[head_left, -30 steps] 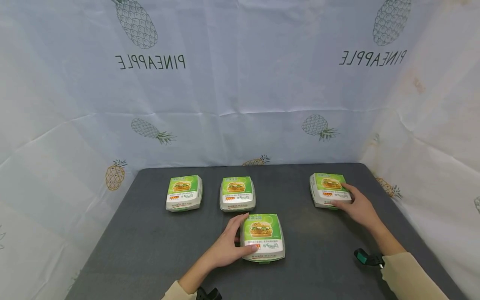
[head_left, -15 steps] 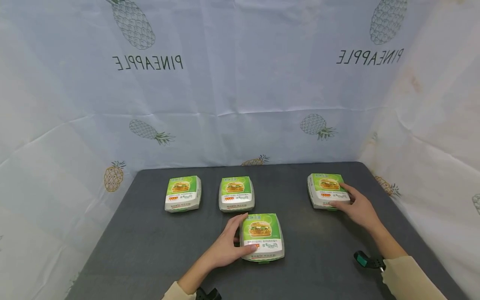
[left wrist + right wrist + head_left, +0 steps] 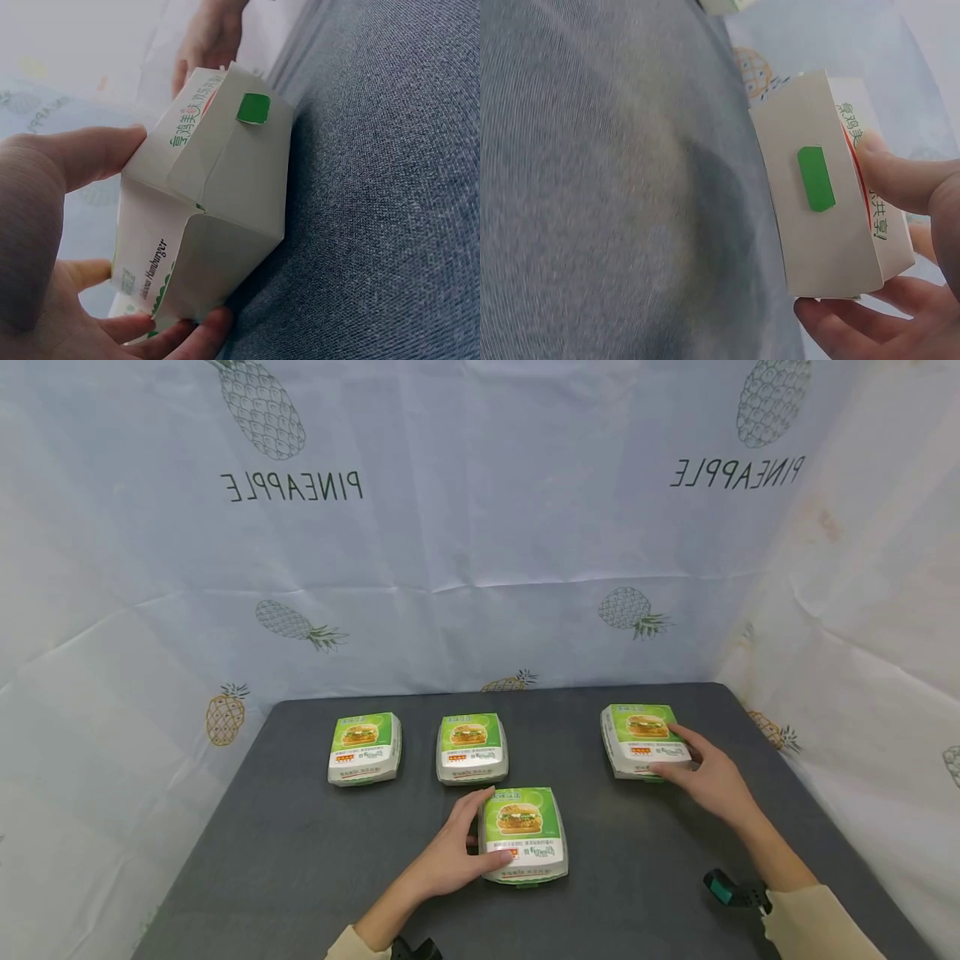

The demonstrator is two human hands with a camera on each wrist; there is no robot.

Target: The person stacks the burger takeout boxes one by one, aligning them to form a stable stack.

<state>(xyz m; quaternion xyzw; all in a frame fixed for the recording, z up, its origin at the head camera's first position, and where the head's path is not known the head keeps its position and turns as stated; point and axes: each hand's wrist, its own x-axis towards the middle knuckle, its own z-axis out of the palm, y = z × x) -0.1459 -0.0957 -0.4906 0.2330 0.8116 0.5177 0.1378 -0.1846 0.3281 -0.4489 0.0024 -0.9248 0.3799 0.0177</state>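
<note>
Near the middle of the table, my left hand grips the left side of a burger box, a white carton with a green lid and burger picture. Its thumb lies on the lid and its fingers reach along the side. My right hand holds another burger box at the far right, thumb on its lid and fingers at its right side and underneath edge. Both boxes are closed and face up. Whether the right one touches the table is hard to tell.
Two more closed burger boxes stand at the back of the dark table: one at left, one nearer the middle. A white pineapple-print cloth rises behind the table and along both sides.
My right hand has moved a little to the left with its burger box. The left hand and its box stay in place; the head view has shifted slightly.
</note>
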